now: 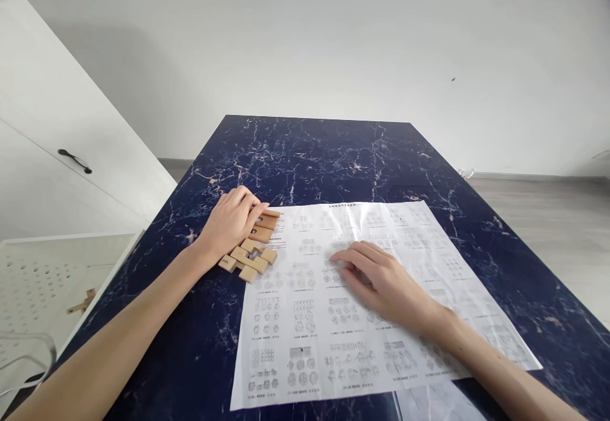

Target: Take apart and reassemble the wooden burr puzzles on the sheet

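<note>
My left hand [234, 218] rests at the left edge of the printed sheet, its fingers bent and its thumb against a notched wooden puzzle piece [264, 225]. Part of that piece is hidden under the hand. Just below it, several short light-wood puzzle pieces [248, 260] form a loose cluster, partly on the sheet and partly on the table. The white instruction sheet [317, 326] carries rows of small line drawings and is creased. On its middle lies my right hand [376, 275], index finger stretched over the drawings, holding nothing.
The dark blue marbled table [314, 160] reaches toward a white wall [333, 46]. A white cabinet with a black handle [75, 160] stands at the left. Below it, a perforated white surface [42, 281] bears a small wooden piece [82, 302]. Transparent plastic [433, 402] lies near the front edge.
</note>
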The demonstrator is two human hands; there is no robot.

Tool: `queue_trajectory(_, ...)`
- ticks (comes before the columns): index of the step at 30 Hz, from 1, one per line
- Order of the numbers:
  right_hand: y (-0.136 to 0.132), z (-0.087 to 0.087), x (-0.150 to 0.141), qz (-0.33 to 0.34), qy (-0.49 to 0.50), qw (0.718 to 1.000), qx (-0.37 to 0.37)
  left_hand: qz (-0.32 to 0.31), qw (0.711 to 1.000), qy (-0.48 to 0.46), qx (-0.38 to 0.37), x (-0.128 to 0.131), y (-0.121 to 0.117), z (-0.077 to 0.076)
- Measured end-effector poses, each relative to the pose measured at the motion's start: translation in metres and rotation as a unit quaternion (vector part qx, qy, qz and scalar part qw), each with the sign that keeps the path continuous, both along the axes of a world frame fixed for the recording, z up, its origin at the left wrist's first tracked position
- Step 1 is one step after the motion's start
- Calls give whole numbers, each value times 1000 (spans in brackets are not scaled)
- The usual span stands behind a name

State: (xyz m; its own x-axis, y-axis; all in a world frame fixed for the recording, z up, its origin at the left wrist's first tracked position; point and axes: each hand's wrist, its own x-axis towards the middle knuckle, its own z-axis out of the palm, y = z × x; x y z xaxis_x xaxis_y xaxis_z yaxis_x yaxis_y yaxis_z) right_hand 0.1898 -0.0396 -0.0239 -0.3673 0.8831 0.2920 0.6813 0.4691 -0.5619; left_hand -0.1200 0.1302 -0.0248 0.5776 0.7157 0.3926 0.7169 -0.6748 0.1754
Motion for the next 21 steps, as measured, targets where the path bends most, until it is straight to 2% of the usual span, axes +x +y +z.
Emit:
queue_trajectory(10, 0, -1, 0, 1, 1, 1000, -12, 65, 994, 59, 70, 2, -6, 6)
queue_trajectory(21, 1, -3, 1, 5, 4, 1000, 1, 124, 986, 95, 64, 6, -16, 12)
